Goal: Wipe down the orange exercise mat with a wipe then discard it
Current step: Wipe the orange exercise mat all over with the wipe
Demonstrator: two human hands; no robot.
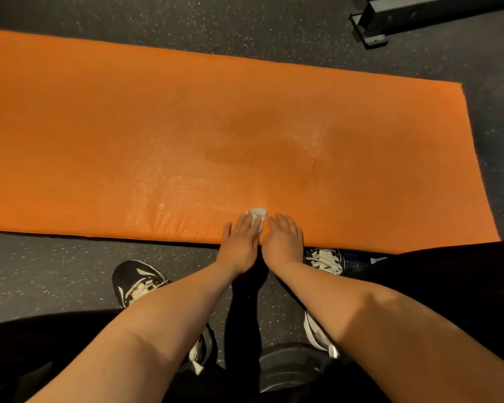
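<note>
The orange exercise mat [186, 126] lies flat across the dark speckled floor, with damp, shiny streaks in its middle and near its front edge. A small white wipe [258, 216] sits on the mat at the front edge. My left hand [240, 242] and my right hand [284, 239] lie side by side with straight fingers pressing down on the wipe; only its far end and a strip between the hands show.
My two black-and-white sneakers, the left shoe [138, 282] and the right shoe [325, 258], stand on the floor just in front of the mat. A black equipment base [370, 30] sits at the far right. A dark round weight plate [288, 370] lies below my arms.
</note>
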